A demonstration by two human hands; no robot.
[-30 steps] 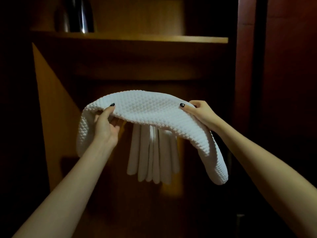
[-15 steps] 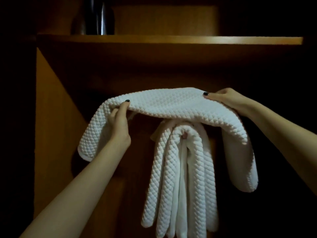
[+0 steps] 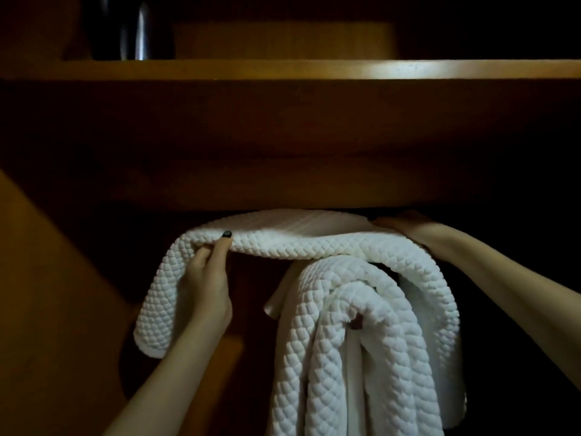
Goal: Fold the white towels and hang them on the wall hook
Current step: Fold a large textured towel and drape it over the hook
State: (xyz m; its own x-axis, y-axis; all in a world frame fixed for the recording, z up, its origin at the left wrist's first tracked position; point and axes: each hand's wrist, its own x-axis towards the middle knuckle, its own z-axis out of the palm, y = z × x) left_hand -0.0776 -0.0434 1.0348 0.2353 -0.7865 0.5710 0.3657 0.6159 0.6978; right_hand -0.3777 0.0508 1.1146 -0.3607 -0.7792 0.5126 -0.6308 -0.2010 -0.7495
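Both hands hold a folded white towel stretched flat just under the wooden shelf. The left hand pinches its near edge between thumb and fingers; the right hand grips the far end. Below it, more towels hang bunched over a hook that barely shows.
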